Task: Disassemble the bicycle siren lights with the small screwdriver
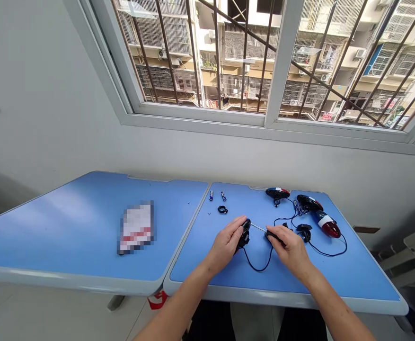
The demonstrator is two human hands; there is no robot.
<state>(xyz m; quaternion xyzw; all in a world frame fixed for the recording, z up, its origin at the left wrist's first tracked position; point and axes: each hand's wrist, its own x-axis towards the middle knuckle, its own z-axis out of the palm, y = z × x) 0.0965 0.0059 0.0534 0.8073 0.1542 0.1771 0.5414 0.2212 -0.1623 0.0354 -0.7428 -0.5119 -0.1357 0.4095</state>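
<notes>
My left hand is closed around a black plastic device with a thin black cable looping below it. The fingers cover much of the device, and its kind is not clear. In my right hand is a screwdriver, gripped by its black handle. Its metal shaft points left, with the tip at the upper end of the device. Beyond my left hand lie a black ring clamp, two batteries and a tiny screw-like piece.
On the right of the blue table are a red, white and blue light unit, another dark unit, a red-tipped unit, more batteries and a black bracket. A blurred packet lies on the left table.
</notes>
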